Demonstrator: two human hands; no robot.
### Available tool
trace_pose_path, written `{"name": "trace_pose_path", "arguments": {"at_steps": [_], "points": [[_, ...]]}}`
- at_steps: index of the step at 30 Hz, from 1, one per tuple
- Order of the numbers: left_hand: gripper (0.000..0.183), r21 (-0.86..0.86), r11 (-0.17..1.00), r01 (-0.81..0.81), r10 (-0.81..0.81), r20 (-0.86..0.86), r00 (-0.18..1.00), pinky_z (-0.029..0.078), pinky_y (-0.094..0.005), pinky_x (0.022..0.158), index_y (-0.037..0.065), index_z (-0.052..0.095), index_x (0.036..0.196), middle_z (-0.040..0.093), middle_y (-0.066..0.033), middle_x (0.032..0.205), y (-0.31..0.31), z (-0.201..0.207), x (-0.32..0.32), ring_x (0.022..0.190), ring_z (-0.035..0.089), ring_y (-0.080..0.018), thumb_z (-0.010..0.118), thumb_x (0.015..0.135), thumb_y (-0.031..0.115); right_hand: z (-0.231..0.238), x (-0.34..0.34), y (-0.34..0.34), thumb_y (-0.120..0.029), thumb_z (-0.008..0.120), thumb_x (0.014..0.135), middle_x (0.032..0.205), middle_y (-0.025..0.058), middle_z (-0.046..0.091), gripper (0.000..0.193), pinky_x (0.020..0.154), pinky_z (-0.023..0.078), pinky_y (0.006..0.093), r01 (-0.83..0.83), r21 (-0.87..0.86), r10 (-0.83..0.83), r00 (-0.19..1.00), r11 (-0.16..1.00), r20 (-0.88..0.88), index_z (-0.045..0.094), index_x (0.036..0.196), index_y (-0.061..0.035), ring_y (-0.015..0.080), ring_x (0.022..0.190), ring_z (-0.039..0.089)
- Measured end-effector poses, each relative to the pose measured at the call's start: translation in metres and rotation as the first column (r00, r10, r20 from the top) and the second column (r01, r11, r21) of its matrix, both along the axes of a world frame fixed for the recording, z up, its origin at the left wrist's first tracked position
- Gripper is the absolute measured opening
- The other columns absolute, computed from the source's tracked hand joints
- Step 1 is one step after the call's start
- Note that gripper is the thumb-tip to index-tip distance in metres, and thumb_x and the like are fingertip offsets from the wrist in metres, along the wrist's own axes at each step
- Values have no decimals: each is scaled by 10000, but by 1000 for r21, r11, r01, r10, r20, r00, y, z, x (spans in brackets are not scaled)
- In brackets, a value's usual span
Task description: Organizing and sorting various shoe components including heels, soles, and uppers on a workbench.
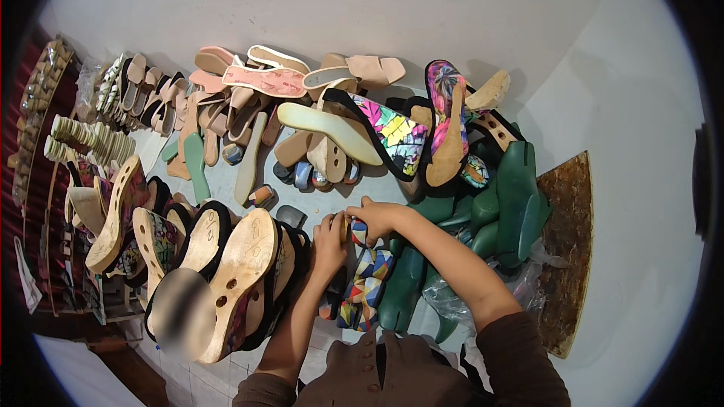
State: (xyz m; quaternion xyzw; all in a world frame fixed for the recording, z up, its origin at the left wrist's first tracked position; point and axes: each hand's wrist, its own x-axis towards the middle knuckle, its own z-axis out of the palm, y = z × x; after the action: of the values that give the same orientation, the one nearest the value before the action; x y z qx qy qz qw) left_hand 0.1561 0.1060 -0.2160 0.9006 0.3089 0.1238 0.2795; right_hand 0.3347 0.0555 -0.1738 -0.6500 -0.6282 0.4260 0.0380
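My left hand [328,247] and my right hand [381,218] meet near the middle of the table. Their fingers close on a small block covered in multicoloured patterned material [358,232], which looks like a shoe heel. Between the fingertips its other side is mostly hidden. Just below, in front of my body, stand several similar patterned heel blocks [368,279] in a row. Left of my left forearm is a row of wooden-soled wedge shoes [243,252] with black edges. To the right of the patterned blocks lie green shoe lasts [403,286].
Loose soles and sandals [264,81] are piled along the wall. A colourful wedge shoe [392,132] stands beyond my hands. More green lasts [516,203] and clear plastic [452,294] lie at right, beside a worn brown board [566,256]. A shelf [38,113] stands far left.
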Motion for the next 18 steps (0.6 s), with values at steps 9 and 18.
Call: {"name": "trace_pose_path", "arguments": {"at_steps": [9, 18], "points": [[788, -12, 1000, -4, 4, -13, 1000, 397, -430, 902, 97, 424, 1274, 459, -167, 1195, 0, 3, 2, 1042, 458, -392, 712, 553, -37, -21, 1, 6, -244, 767, 623, 1085, 216, 527, 647, 845, 450, 382, 124, -4, -124, 992, 992, -33, 448, 1131, 0, 349, 1007, 538], [785, 4, 1000, 22, -22, -24, 999, 399, -429, 898, 92, 426, 1274, 459, -170, 1197, 1, 5, 1, 1037, 457, -394, 682, 548, -61, -19, 0, 12, -275, 727, 671, 1105, 224, 555, 617, 864, 449, 366, 33, -121, -36, 999, 992, -19, 476, 1135, 46, 341, 1036, 539]]}}
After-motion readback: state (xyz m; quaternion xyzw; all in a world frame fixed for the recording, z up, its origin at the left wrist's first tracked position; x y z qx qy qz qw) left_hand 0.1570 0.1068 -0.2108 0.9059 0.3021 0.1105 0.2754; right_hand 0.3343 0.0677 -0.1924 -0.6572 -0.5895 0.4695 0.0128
